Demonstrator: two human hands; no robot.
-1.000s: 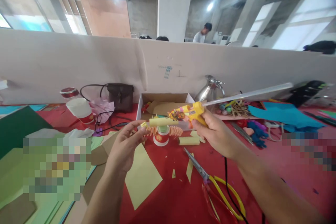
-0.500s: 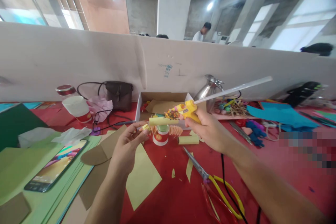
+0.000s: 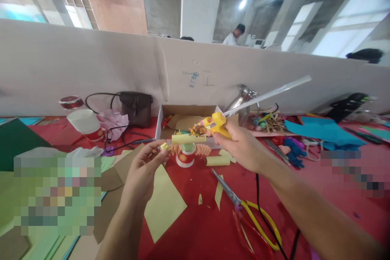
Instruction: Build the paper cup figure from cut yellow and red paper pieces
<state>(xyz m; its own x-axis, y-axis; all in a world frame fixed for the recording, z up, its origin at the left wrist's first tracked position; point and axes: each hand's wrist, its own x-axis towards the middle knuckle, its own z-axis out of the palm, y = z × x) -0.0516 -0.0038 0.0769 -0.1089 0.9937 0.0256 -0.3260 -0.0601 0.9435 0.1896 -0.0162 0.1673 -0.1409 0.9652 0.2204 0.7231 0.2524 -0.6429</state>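
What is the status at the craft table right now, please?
Left hand pinches paper roll. Right hand holds glue gun, nozzle at roll. Scissors lie below.

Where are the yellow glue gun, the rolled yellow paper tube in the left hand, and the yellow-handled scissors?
yellow glue gun (image 3: 215,122): head view, on its body.
rolled yellow paper tube (image 3: 189,139): head view, mid-length of the roll.
yellow-handled scissors (image 3: 258,219): head view, on the handle loop.

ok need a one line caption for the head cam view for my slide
Right hand aims a yellow glue gun at a rolled paper tube held by the left hand above a red table.
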